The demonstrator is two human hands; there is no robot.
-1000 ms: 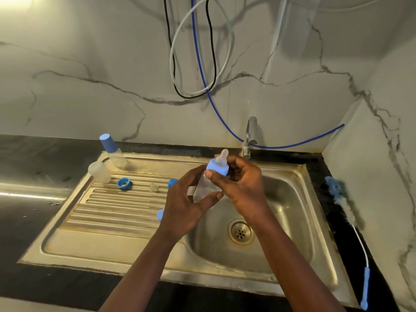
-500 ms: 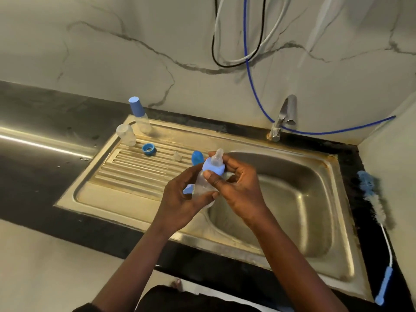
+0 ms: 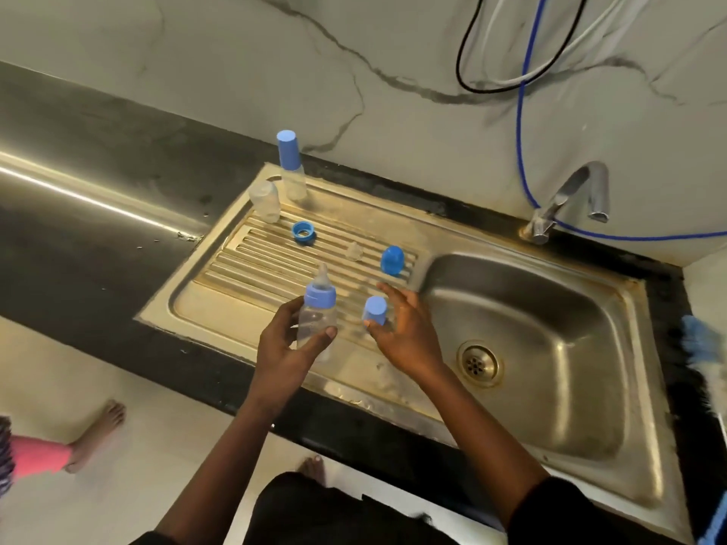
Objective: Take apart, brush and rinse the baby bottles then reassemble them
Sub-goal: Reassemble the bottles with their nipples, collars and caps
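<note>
My left hand [image 3: 283, 348] grips the bottle [image 3: 318, 320], teat on, over the drainboard [image 3: 244, 269]; at its 3 o'clock my right hand [image 3: 405, 336] is spread, thumb touching a cap [image 3: 374, 310]. A capped bottle [image 3: 293, 179] stands at 11 o'clock, near the wall [image 3: 196, 72].

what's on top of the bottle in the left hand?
A blue ring with a clear teat sits on the bottle; nothing covers the teat. The ring hides the bottle's neck.

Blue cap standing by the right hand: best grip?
Pinch the blue cap across its round side wall, coming from above and the right. It stands upright on the drainboard, flat end up, and the right hand is open beside it.
</note>
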